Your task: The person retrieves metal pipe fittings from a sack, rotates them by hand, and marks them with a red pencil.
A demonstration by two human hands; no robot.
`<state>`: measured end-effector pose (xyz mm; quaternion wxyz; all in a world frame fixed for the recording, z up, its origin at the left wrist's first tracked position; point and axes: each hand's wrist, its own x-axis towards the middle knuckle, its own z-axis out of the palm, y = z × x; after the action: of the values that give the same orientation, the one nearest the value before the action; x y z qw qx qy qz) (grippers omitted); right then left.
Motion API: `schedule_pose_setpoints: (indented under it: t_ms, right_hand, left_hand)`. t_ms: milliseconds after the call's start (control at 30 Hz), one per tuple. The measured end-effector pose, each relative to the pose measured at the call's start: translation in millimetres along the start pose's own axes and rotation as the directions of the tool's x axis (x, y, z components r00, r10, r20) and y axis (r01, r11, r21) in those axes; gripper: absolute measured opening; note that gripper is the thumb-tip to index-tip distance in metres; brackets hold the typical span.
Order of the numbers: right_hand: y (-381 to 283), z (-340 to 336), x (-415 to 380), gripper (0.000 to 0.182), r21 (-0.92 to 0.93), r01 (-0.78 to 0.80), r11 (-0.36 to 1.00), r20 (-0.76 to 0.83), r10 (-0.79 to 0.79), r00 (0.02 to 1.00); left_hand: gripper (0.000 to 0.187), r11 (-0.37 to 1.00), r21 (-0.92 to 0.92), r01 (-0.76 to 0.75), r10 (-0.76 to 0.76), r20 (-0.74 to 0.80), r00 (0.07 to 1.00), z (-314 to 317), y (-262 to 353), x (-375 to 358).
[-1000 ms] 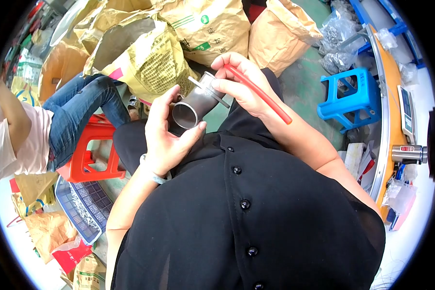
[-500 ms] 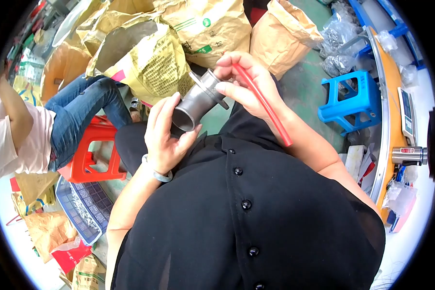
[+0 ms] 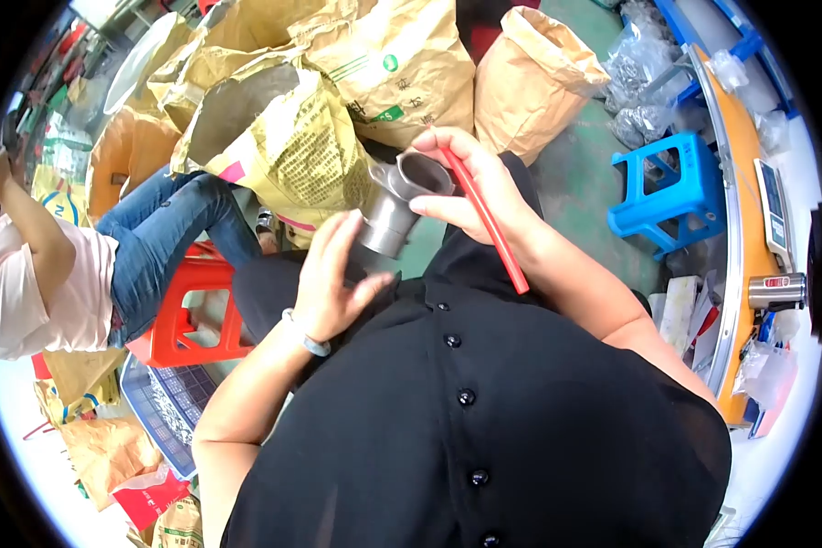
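Observation:
In the head view, a grey metal flanged pipe fitting (image 3: 388,224) is tilted, one round opening turned up toward me. My right hand (image 3: 466,183) grips its upper end between thumb and fingers. A slim red rod (image 3: 491,224) also lies in that hand, running from the fingers down over the palm toward the wrist. Beside the fitting's lower end, my left hand (image 3: 333,283) is open, its fingers stretched and the thumb apart, with nothing between them.
Several large paper sacks (image 3: 288,137) stand ahead. A blue stool (image 3: 671,192) is at right, beside a workbench (image 3: 735,164) with a scale (image 3: 774,210) and a steel flask (image 3: 776,290). At left, a person in jeans (image 3: 173,219) sits on a red stool (image 3: 196,315) near a blue basket (image 3: 169,402).
The fitting has turned, so its other opening now faces up toward me. My left hand has come off its lower end. My right hand has shifted slightly down with the red rod.

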<state>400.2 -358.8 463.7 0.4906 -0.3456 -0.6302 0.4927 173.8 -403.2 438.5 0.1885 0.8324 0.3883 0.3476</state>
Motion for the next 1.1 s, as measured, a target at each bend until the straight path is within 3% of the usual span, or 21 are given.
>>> schedule_pose_setpoints:
  t_ms: [100,133,200,267,400,467,533,600,733,800,867,933,1000,1067,1100]
  right_hand:
    - [20.4,-10.5,5.3,0.053,-0.047,-0.054,0.997,0.007,0.054,0.998]
    - [28.2,-13.4,8.2,0.053,-0.093,-0.063,0.994,0.0,0.064,0.998]
    - [29.1,-12.0,15.3,0.052,0.006,-0.18,0.984,-0.053,0.18,0.982]
    - [44.1,-14.1,25.3,0.053,0.061,-0.257,0.964,-0.085,0.261,0.961]
    - [79.9,-19.4,55.3,0.052,0.155,-0.336,0.929,-0.119,0.356,0.927]
    - [95.7,-21.0,73.4,0.052,0.057,-0.351,0.935,-0.159,0.356,0.921]
    - [108.6,-23.5,91.7,0.052,0.067,-0.421,0.905,-0.166,0.426,0.89]
    - [123.1,-26.5,107.9,0.052,0.086,-0.447,0.89,-0.17,0.455,0.874]
    - [152.4,-37.2,133.1,0.052,0.033,-0.562,0.827,-0.077,0.562,0.823]
    - [170.1,-35.2,144.3,0.051,0.0,-0.597,0.803,0.0,0.597,0.803]
    - [184.7,-28.8,153.8,0.049,-0.049,-0.644,0.764,0.029,0.645,0.763]
    - [199.0,-22.9,159.7,0.049,-0.009,-0.682,0.731,0.037,0.682,0.73]
    - [214.8,-23.5,161.5,0.049,0.008,-0.687,0.726,0.045,0.686,0.726]
    - [223.6,-26.2,164.2,0.049,-0.013,-0.697,0.717,0.057,0.697,0.715]
    - [228.9,-30.1,165.2,0.048,-0.068,-0.702,0.709,0.061,0.705,0.706]
  left_hand:
    - [0.074,0.997,0.071,0.034,-0.052,0.263,0.964,-25.3,-23.6,-6.3]
    - [0.064,0.99,0.141,0.003,-0.044,0.289,0.956,-38.2,-38.3,-3.6]
    - [0.05,0.968,0.251,0.015,-0.076,0.234,0.969,-64.6,-83.9,5.0]
    - [0.039,0.939,0.329,0.1,-0.104,-0.004,0.995,-91.8,-138.6,20.6]
    - [0.03,0.835,0.271,0.479,-0.431,-0.219,0.876,-135.3,-241.0,69.5]
    - [0.027,0.819,0.221,0.53,-0.498,-0.185,0.847,-137.0,-278.9,94.6]
    - [0.025,0.861,0.267,0.433,-0.422,-0.098,0.901,-119.4,-310.4,100.3]
    - [0.022,0.874,0.309,0.376,-0.434,0.144,0.889,-110.7,-312.5,112.8]
    - [0.021,0.814,0.378,0.441,-0.533,0.186,0.826,-118.6,-361.4,145.3]
    - [0.024,0.77,0.467,0.435,-0.599,0.294,0.745,-118.9,-384.3,169.6]
    - [0.028,0.774,0.439,0.456,-0.622,0.391,0.679,-99.2,-410.8,185.3]
    - [0.03,0.853,0.298,0.429,-0.517,0.599,0.611,-69.7,-441.3,193.6]
    - [0.028,0.805,0.347,0.481,-0.563,0.701,0.437,-42.0,-450.3,206.7]
    - [0.025,0.843,0.478,0.248,-0.537,0.782,0.317,1.9,-496.3,201.9]
    - [0.025,0.831,0.505,0.232,-0.554,0.788,0.267,19.4,-521.3,197.2]
